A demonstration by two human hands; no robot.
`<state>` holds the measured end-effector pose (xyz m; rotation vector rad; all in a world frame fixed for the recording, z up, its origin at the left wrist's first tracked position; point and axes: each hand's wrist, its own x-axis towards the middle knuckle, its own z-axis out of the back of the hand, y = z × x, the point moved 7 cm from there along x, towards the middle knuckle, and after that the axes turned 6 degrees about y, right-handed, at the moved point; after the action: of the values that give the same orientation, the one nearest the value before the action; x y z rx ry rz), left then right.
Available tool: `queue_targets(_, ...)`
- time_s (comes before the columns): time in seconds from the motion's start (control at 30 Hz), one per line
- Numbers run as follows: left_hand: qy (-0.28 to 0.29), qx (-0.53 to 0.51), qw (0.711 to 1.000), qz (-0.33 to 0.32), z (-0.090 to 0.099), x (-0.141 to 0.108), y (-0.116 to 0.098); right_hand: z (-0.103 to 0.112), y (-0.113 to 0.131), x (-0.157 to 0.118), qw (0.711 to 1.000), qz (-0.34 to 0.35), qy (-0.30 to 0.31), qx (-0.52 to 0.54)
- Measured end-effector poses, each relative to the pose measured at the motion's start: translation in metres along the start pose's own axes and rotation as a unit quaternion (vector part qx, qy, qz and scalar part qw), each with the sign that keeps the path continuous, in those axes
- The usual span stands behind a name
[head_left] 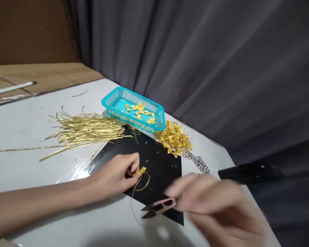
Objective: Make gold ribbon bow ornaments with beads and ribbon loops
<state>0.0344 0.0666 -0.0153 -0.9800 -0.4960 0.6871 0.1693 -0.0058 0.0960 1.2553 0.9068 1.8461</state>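
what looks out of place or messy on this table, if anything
Only minor mess: a thin loose strand lies apart from the gold bundle, one long strand sticks out well past the others, and small clippings litter the black mat near the left hand. Nothing looks clearly damaged.

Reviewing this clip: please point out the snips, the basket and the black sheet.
snips [161, 201]: head view, on the upper pink arm of the handle.
basket [135, 98]: head view, on the inner face of its far wall.
black sheet [168, 172]: head view, on a bare patch toward its right edge.
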Motion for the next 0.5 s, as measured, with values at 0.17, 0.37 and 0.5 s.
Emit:
queue_targets(0.17, 0.017, -0.052, 0.998, 0.026, -0.002, 0.002, 0.003, -0.041, -0.035, 0.012, 0.983, -0.077, 0.138, -0.093)
queue_targets(0.37, -0.006, -0.244, 0.967, 0.071, -0.003, 0.007, 0.015, -0.016, -0.065, 0.009, 0.961, -0.160, 0.153, -0.165)
queue_targets(0.5, -0.008, -0.310, 0.947, 0.079, -0.004, 0.008, 0.017, -0.016, -0.062, 0.008, 0.963, -0.138, 0.158, -0.169)
